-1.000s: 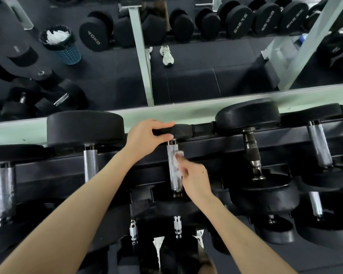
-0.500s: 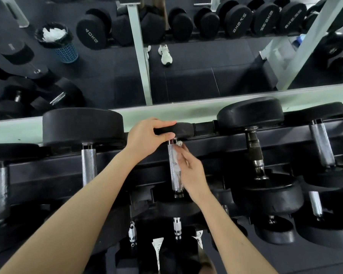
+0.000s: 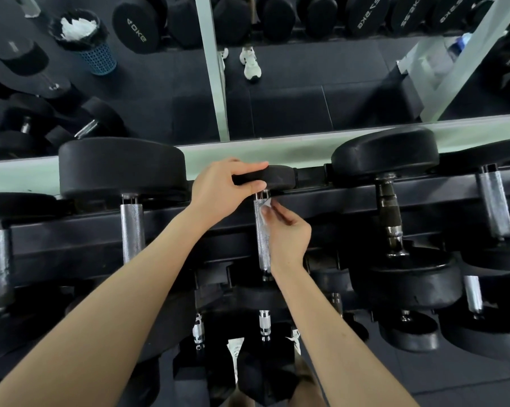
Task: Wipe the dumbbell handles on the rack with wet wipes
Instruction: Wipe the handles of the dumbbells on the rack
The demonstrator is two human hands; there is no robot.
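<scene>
Squarely at the middle of the black rack [image 3: 71, 239], the left hand [image 3: 221, 186] curls round the small far head [image 3: 280, 177] of a dumbbell, while the right hand [image 3: 289, 233] pinches a white wet wipe [image 3: 267, 205] against the top of its knurled steel handle [image 3: 262, 242]. Bigger dumbbells lie on either side of that handle. Beyond it a mirror [image 3: 159, 92] (pale green frame) reflects dark rubber floor tiles [image 3: 350, 107] and a blue bin [image 3: 99, 58] holding crumpled white material.

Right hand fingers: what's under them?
A white wet wipe, pressed against the upper end of the knurled dumbbell handle. The right hand covers most of the wipe. The left hand grips the dumbbell head above.
</scene>
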